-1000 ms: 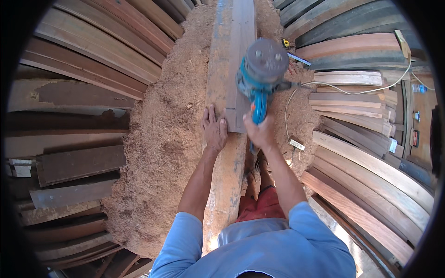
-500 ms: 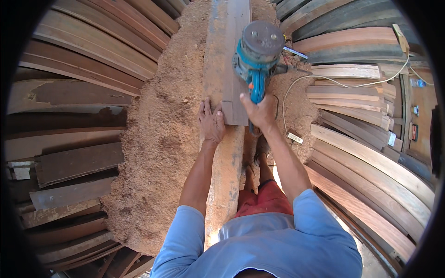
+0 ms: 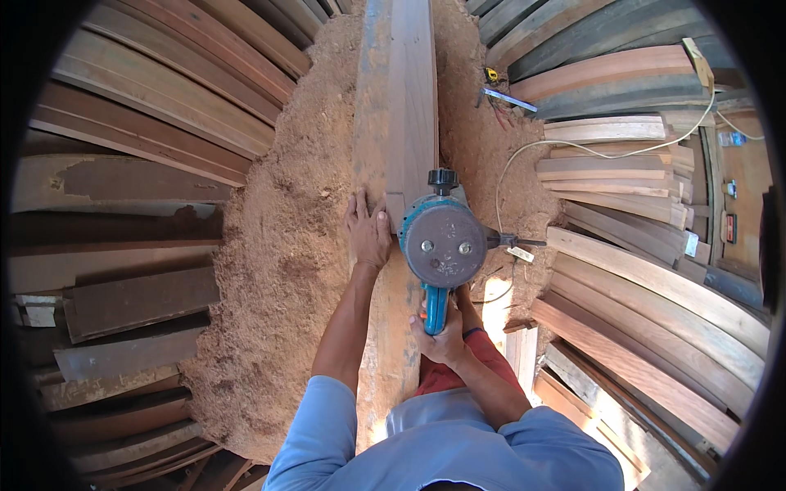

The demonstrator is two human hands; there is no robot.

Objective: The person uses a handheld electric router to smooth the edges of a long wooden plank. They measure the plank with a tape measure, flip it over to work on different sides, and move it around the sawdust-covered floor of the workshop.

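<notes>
My right hand (image 3: 442, 342) is closed round the blue handle of a power tool (image 3: 442, 241), which has a grey round top and a black knob. The tool sits at the near end of a brownish plank (image 3: 409, 98), hiding that end. The plank lies along a long, dust-marked beam (image 3: 370, 114). My left hand (image 3: 368, 233) rests on the beam with its fingers stretched out, the thumb beside the plank and just left of the tool.
Stacks of boards (image 3: 147, 90) stand at left and right. Sawdust (image 3: 270, 311) covers the ground beside the beam. A yellow tape measure (image 3: 491, 75), a metal bar (image 3: 512, 101) and a pale cable (image 3: 614, 155) are to the right; a plastic bottle (image 3: 731, 139) is farther right.
My right hand has drawn the tool down along the plank toward my body, to its near end. My left hand stays beside the plank end.
</notes>
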